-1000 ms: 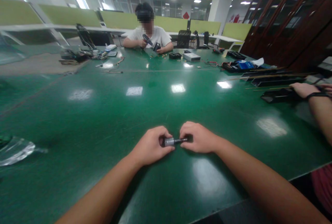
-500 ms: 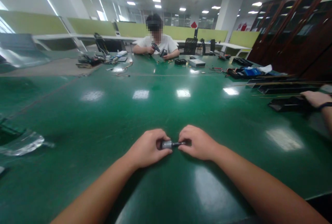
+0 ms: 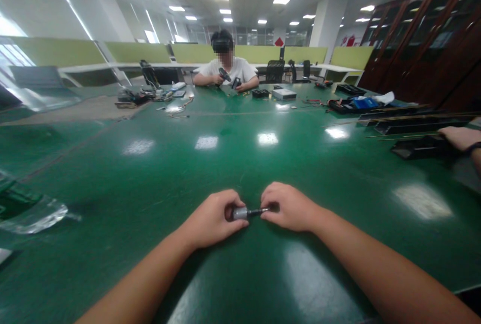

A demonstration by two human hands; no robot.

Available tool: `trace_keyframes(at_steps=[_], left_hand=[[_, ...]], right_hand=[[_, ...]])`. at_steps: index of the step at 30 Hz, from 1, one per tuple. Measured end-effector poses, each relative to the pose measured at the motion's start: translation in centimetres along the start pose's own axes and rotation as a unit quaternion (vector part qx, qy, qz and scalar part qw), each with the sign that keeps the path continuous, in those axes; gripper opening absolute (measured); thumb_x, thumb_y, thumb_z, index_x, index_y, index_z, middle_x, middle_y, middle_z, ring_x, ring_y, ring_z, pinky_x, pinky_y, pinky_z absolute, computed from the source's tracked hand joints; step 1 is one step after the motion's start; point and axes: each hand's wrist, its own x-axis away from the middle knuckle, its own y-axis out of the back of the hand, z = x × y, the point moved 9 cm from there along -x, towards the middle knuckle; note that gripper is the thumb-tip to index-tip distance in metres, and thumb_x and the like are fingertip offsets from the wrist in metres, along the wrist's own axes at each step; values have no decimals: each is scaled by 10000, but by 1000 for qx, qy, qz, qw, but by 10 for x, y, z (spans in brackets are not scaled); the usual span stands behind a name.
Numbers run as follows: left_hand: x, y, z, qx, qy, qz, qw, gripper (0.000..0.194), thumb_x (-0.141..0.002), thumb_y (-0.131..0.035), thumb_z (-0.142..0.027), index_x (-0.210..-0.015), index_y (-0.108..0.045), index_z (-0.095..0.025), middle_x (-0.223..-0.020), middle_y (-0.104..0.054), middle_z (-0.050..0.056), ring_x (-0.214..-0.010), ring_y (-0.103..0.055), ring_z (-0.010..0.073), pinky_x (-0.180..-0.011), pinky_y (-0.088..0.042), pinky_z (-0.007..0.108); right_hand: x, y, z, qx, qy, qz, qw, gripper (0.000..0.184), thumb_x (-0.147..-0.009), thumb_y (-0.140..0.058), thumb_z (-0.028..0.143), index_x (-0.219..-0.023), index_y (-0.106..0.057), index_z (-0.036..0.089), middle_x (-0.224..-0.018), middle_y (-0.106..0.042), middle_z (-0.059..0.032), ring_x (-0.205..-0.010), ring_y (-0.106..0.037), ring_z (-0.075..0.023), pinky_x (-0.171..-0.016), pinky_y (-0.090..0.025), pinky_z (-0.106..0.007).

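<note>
Low in the middle of the head view, my left hand is closed around a short silver-grey cylinder, with thumb and fingers on either side of it. A thin dark shaft extends from the cylinder to the right. My right hand pinches the far end of this shaft between thumb and fingertips. Both hands are at the green tabletop, and the piece lies roughly level between them. Its exact kind is too small to make out, and its left end is hidden in my left palm.
Across the table a person holds a dark power tool. At the right edge, another person's hand rests by black channel-shaped pieces. A clear plastic bottle lies at the left. Tools and cables sit at the far left.
The view has tilted up slightly. My right hand is a little farther from the silver cylinder, so slightly more of the dark shaft shows. Both hands keep their hold.
</note>
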Motion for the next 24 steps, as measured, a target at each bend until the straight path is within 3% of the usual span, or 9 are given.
trace_keyframes(at_steps=[24], left_hand=[[0,-1,2,22,12,13,1000,191,-776,-751,-306,-888,-678,-169,-804,-637,16,-703,-585,174,-631,-427,263]], right_hand=[[8,13,-12,24,-14,28,999,85,-811,-768,246,-885,-786,208,-1006,-736,-57,-967,-646,-206,-899,-506,-346]])
